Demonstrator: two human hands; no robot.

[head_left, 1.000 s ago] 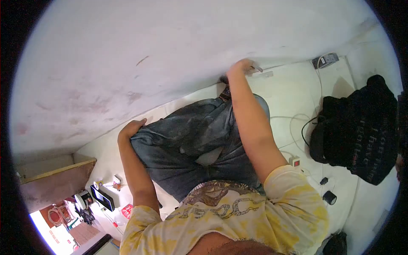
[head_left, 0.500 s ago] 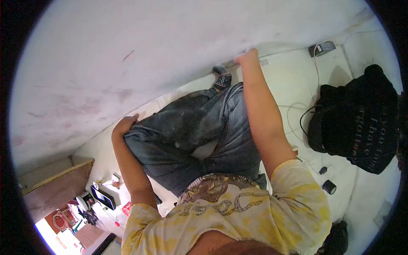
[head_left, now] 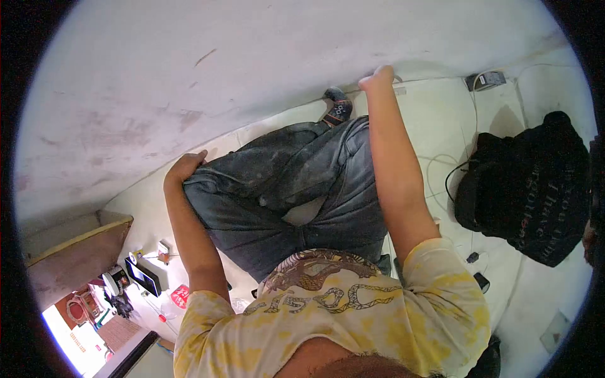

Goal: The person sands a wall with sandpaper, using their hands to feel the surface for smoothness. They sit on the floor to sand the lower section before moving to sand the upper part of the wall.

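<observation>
My left hand rests at the outer side of my left knee, against the dark grey trousers. One finger of it sticks out past the knee; the others are mostly hidden, and nothing shows in it. My right arm stretches over my right knee. At its end my right hand is bent down close to the white wall, near the floor. Its fingers are turned away and mostly out of sight. Between the two arms a foot in a patterned sock touches the wall's base.
A black printed bag or cloth stands on the tiled floor at the right. Behind it are a power adapter and cables. At the left lie a tablet-like device, a red item and a wooden ledge.
The view has shifted slightly, so the sock, right hand and bag sit a little differently in the frame. My right wrist looks slightly more bent. My left hand stays at the knee.
</observation>
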